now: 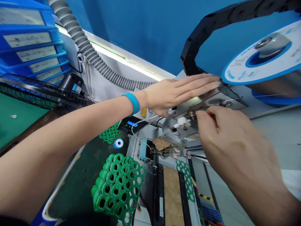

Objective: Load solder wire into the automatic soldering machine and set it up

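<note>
My left hand (181, 92), with a blue band on its wrist, lies flat with fingers stretched out over the top of a metal feeder housing (207, 102). Its fingertips reach close to a big white-and-blue wire spool (237, 67). Below, my right hand (230, 138) is closed, thumb and finger pinched beside the brass knob (191, 113) on the housing's front. Whatever sits inside that pinch is hidden. A white plastic fitting (182, 122) is just left of the right thumb, and a thin wire runs from the spool side toward the housing.
Stacked green ring-patterned boards (119, 185) stand at the lower middle. A machine bed (174, 194) lies beside them, with another green board (185, 175) to its right. A controller (131, 124) shows a lit display. A grey hose (94, 59), fan (35, 91) and blue bins (33, 40) occupy the left.
</note>
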Motion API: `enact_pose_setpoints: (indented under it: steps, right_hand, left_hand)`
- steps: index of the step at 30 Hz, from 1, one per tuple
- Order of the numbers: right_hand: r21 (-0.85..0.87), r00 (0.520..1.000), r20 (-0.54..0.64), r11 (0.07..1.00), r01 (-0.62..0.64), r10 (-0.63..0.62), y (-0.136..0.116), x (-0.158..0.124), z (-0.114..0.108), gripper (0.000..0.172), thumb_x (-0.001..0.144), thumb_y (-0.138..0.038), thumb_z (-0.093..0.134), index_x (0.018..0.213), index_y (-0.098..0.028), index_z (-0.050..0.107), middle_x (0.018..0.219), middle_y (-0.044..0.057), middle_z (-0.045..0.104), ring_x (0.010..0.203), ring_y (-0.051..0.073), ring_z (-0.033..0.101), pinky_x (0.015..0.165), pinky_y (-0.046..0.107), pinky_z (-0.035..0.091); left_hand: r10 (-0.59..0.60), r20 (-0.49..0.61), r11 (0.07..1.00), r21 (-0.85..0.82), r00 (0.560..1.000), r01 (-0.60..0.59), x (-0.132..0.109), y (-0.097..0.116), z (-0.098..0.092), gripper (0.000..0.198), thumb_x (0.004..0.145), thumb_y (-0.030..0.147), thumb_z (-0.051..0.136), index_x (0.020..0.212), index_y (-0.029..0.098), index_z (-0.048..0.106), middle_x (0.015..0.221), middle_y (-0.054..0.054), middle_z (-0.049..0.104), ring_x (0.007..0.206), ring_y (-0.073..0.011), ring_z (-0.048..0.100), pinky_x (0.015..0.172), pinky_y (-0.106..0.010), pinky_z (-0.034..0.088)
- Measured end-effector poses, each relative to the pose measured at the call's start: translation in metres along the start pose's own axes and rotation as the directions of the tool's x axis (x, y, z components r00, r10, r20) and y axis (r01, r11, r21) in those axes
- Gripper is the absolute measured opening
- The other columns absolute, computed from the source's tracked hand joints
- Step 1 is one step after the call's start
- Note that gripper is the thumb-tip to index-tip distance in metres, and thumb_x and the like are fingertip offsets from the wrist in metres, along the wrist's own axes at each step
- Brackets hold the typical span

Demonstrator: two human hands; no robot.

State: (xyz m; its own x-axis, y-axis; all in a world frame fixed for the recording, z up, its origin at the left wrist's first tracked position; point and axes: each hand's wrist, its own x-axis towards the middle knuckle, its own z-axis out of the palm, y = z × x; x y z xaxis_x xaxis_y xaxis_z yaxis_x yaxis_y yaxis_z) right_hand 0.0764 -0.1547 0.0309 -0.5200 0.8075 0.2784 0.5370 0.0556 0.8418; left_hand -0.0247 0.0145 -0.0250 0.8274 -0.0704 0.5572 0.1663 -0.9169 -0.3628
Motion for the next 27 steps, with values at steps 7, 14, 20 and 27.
enact_pose_setpoints:
  steps: [7, 14, 20, 27]
  right_hand:
    - [0.171, 0.981, -0.179, 0.984, -0.048, 0.079, -0.005, -0.015, 0.020, 0.030, 0.080, -0.004, 0.044, 0.107, -0.002, 0.058, 0.091, 0.016, 0.061, 0.078, 0.023, 0.049, 0.070, 0.030, 0.044]
    - [0.274, 0.962, -0.153, 0.945, -0.180, 0.227, -0.008, -0.028, 0.024, 0.033, 0.078, -0.006, 0.048, 0.109, -0.010, 0.058, 0.094, 0.013, 0.059, 0.078, 0.019, 0.054, 0.073, 0.027, 0.046]
    - [0.214, 0.973, -0.158, 0.967, -0.135, 0.171, -0.004, -0.023, 0.019, 0.032, 0.079, -0.005, 0.048, 0.109, -0.008, 0.057, 0.088, 0.011, 0.059, 0.078, 0.019, 0.054, 0.070, 0.026, 0.044]
    - [0.218, 0.981, -0.110, 0.967, -0.135, 0.162, 0.000, -0.022, 0.015, 0.026, 0.081, -0.007, 0.047, 0.104, -0.008, 0.058, 0.085, 0.009, 0.059, 0.076, 0.019, 0.055, 0.064, 0.025, 0.042]
  left_hand:
    - [0.020, -0.026, 1.000, -0.004, 0.999, -0.020, 0.001, -0.001, 0.003, 0.086, 0.079, 0.039, 0.038, 0.138, -0.004, -0.008, 0.150, -0.017, -0.008, 0.138, -0.0307, 0.000, 0.095, -0.042, 0.042]
    - [0.001, -0.064, 1.000, -0.012, 0.998, -0.002, 0.002, 0.001, 0.004, 0.088, 0.071, 0.034, 0.047, 0.138, -0.003, 0.002, 0.150, -0.018, 0.009, 0.138, -0.0282, 0.006, 0.099, -0.039, 0.041]
    - [0.014, -0.071, 1.000, 0.020, 0.997, -0.012, 0.003, -0.001, 0.005, 0.099, 0.064, 0.036, 0.055, 0.138, -0.003, 0.002, 0.150, -0.018, 0.008, 0.138, -0.0279, 0.002, 0.097, -0.036, 0.042]
    - [0.015, -0.037, 1.000, -0.014, 0.999, -0.015, 0.001, -0.001, 0.004, 0.088, 0.078, 0.037, 0.044, 0.138, -0.004, -0.004, 0.151, -0.018, -0.007, 0.139, -0.0300, -0.001, 0.097, -0.039, 0.042]
